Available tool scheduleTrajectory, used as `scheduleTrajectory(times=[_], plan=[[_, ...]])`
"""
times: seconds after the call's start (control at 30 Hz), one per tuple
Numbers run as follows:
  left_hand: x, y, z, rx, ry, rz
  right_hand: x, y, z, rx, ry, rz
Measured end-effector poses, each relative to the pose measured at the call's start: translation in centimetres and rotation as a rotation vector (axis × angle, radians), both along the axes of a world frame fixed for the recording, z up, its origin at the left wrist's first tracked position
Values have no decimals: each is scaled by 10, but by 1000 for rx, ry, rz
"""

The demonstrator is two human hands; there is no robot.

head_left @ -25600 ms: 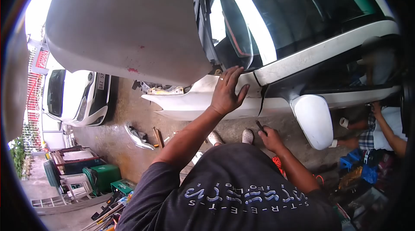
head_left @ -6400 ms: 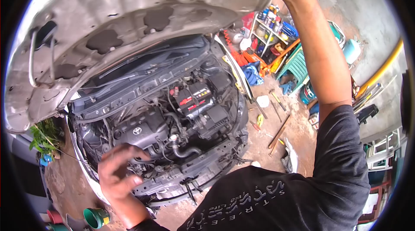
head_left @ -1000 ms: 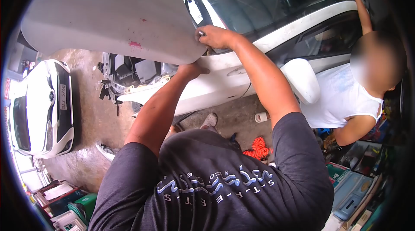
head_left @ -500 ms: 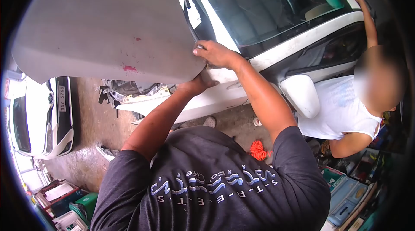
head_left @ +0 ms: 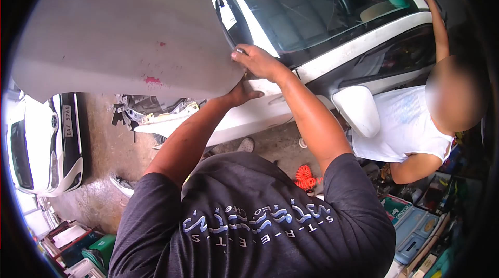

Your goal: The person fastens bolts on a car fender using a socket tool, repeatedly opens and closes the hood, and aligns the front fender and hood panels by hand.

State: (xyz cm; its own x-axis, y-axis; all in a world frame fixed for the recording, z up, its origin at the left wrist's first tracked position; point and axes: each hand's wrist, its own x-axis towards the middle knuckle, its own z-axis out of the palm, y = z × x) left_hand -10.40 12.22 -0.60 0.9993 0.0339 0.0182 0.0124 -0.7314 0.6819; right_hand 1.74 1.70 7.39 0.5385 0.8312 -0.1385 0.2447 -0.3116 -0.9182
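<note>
A raised grey car hood (head_left: 130, 28) with pink-red paint patches fills the upper left. My right hand (head_left: 258, 63) is closed at its rear corner, fingers curled at the edge; a small shiny bit shows by the fingertips. Just below, my left hand (head_left: 241, 94) reaches up under the same corner. Its thumb points out to the right over the white fender (head_left: 236, 122), while its other fingers are mostly hidden. Both hands are close together, between the hood and the windshield (head_left: 312, 7) of the white car.
A person in a white sleeveless top (head_left: 397, 122) stands beyond the side mirror (head_left: 357, 111), one arm raised along the car. Another white car (head_left: 39, 143) is parked at left. A coiled orange hose (head_left: 306, 178) lies on the floor. Toolboxes (head_left: 416, 231) sit at lower right.
The whole view has shifted slightly, with the cars and the person now a little further left. Both hands stay at the hood corner, with little visible change in grip.
</note>
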Motion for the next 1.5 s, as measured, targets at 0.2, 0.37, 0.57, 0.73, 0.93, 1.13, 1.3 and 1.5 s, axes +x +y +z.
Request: scheduleTrajectory(times=[0.2, 0.37, 0.57, 0.73, 0.93, 1.13, 1.3, 1.5], plan=[[-8, -2, 0, 60, -54, 60, -14, -5, 16, -59, -57, -61], [-14, -7, 17, 211, 73, 84, -20, -2, 4, 0, -93, -110], [-24, -14, 37, 234, 145, 136, -28, -1, 4, 18, -129, -177], [-11, -14, 19, 263, 170, 85, -31, -10, -3, 126, -230, -221], [-1, -13, 12, 36, 28, 56, -56, -42, 53, 391, -385, -364], [-2, -9, 3, -76, 34, 65, -28, -79, -8, 302, -1202, -269], [-1, -5, -7, 17, 24, 115, -8, -72, -43, 95, -1331, -205], [-4, -5, 11, 10, 103, 109, -8, -59, -46, -108, -1373, -250]])
